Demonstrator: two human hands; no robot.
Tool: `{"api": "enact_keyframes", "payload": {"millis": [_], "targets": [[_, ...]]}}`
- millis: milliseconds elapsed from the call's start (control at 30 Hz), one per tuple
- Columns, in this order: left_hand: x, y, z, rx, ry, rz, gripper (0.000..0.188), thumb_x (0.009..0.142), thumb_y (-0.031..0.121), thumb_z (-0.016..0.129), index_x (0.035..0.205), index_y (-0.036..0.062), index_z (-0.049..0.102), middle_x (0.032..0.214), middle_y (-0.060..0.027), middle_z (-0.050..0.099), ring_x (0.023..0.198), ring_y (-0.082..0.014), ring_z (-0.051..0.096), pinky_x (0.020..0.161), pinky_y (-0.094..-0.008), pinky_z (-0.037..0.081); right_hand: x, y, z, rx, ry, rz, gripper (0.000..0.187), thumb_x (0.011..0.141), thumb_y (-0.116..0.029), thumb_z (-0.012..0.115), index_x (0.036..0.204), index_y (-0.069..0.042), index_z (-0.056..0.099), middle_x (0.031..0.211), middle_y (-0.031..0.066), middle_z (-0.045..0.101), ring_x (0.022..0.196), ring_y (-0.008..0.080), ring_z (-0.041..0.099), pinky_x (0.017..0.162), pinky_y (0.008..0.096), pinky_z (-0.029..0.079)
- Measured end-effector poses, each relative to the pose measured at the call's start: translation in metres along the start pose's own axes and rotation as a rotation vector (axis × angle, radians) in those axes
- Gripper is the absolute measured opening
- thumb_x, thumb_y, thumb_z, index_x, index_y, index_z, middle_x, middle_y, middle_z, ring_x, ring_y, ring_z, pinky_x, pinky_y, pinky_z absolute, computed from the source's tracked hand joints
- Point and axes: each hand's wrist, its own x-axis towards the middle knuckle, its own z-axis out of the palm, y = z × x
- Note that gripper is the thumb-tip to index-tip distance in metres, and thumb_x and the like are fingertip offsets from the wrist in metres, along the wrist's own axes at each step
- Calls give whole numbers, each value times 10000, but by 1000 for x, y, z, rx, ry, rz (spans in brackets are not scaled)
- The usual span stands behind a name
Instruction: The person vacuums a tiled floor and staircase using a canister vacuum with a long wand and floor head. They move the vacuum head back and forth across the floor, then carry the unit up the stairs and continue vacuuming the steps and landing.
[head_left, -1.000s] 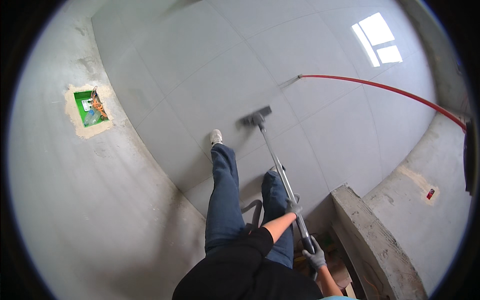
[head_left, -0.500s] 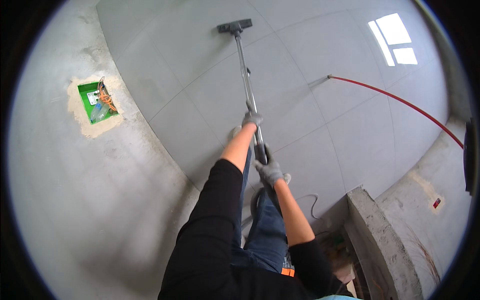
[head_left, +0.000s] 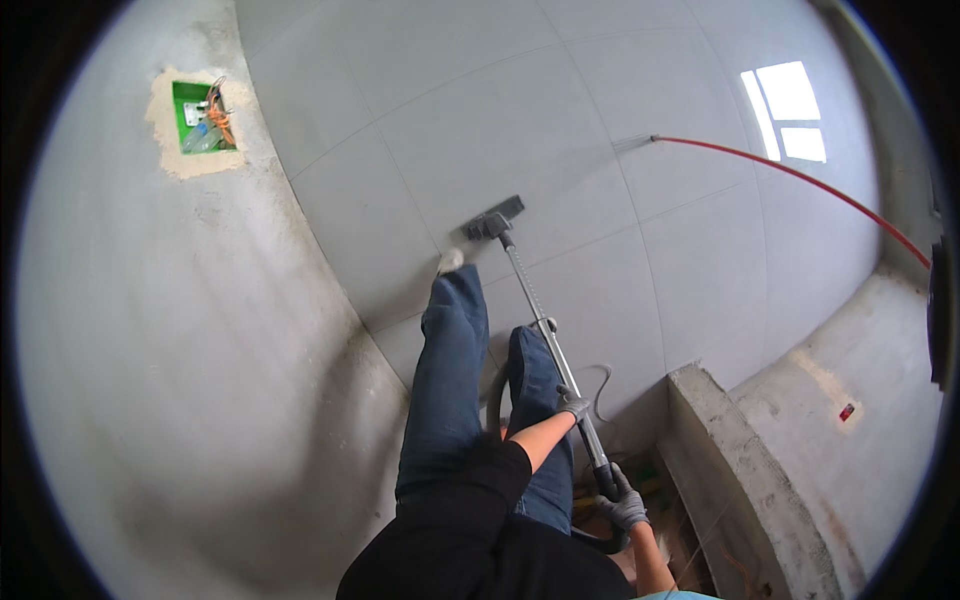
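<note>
Floor head: drawn back toward my feet since 0.5 s ago, when it lay far out across the tiles; now flat on the tiled floor, turned at a slant, just beyond my pale left shoe
Wand: pulled in with it, silver, running past my right leg
Left hand: gloved, lower and nearer my body than 0.5 s ago; fingers closed round the wand, partway up
Right hand: gloved, also drawn back to my right side; fingers wrapped round the black handle at the wand's upper end
Grip: 2 hands on 1 tool, no gap seen at either
Concrete ledge: right of my right hand, apart from the handle
Meaning: I judge this the near end of a pull stroke, the vacuuming still in progress; suction and any dust left are not visible to me
</note>
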Motion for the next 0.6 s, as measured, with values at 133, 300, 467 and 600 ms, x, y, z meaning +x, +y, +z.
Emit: {"api": "enact_keyframes", "payload": {"millis": [133,300,467,600], "targets": [[19,30,-39,-115,154,121,1063,718,324,650,1470,-64,7,1362,-315,435,1194,-380,529,996,-371,454,32,-40,11,-80,84,-169,782,753,-253,753,1444,-192,394,1173,142,651,1039,241,645,875,354,504],[96,126,-285,-494,419,331,736,884,327,587,1459,71,206,1081,-184,614,819,-286,651,695,-394,552,151,-229,90,7,43,-286,796,760,-287,744,1450,-158,369,1248,182,602,1165,277,582,962,362,451],[117,209,-536,-86,556,209,565,807,257,586,1271,-36,452,1139,-221,630,1016,-341,649,845,-407,541,240,-432,179,97,-66,-419,825,767,-307,719,1474,-220,303,1204,240,603,1152,339,582,938,415,470],[118,159,-553,-198,529,261,470,817,269,576,1191,-14,535,1036,-217,661,966,-322,660,810,-414,538,245,-431,229,11,-50,-396,840,764,-315,713,1482,-224,286,1207,249,597,1153,373,572,937,416,469]]}}
